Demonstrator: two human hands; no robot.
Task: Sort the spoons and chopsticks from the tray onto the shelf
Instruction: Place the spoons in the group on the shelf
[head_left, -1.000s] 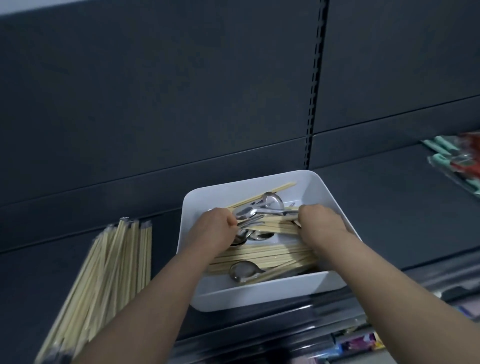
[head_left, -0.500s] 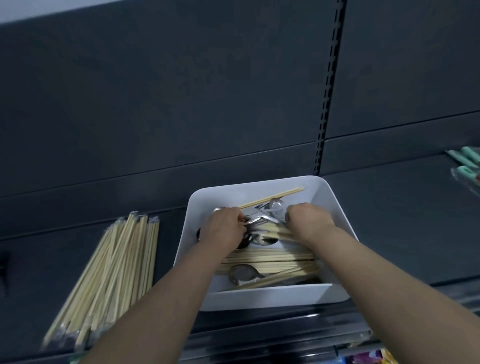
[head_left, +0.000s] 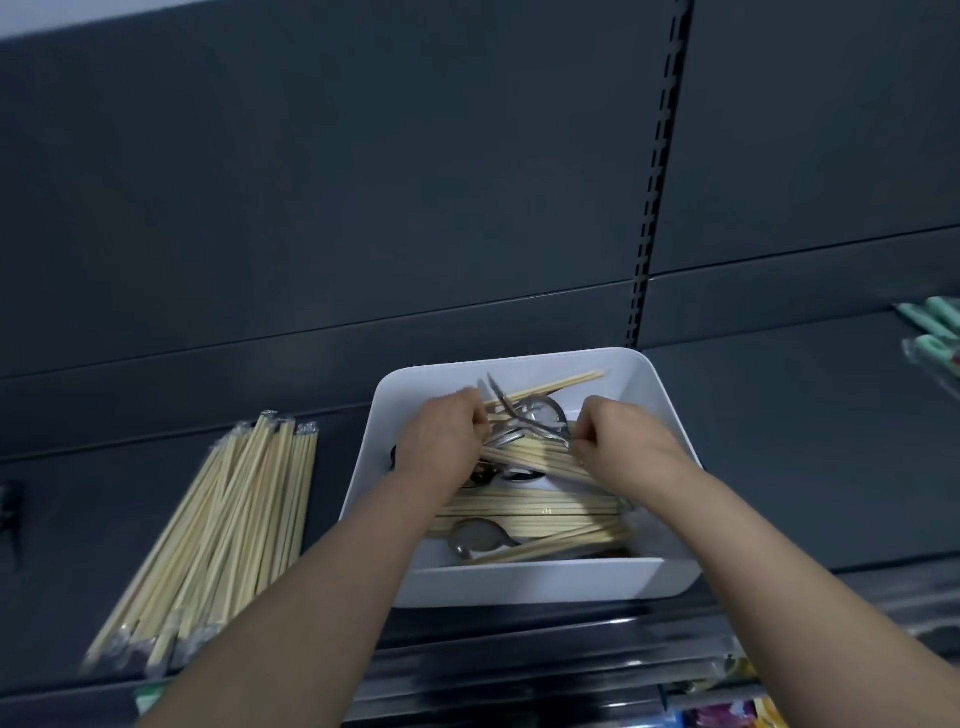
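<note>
1. Pale wooden chopsticks (head_left: 524, 460) and shiny metal spoons (head_left: 535, 415) lie tangled in the white plastic tray (head_left: 519, 584) on the dark shelf (head_left: 805, 441).
2. Left hand (head_left: 441, 441) and right hand (head_left: 621, 441) both clench chopsticks between them.
3. Wrapped chopstick bundle (head_left: 223, 530) lies left of the tray.
</note>
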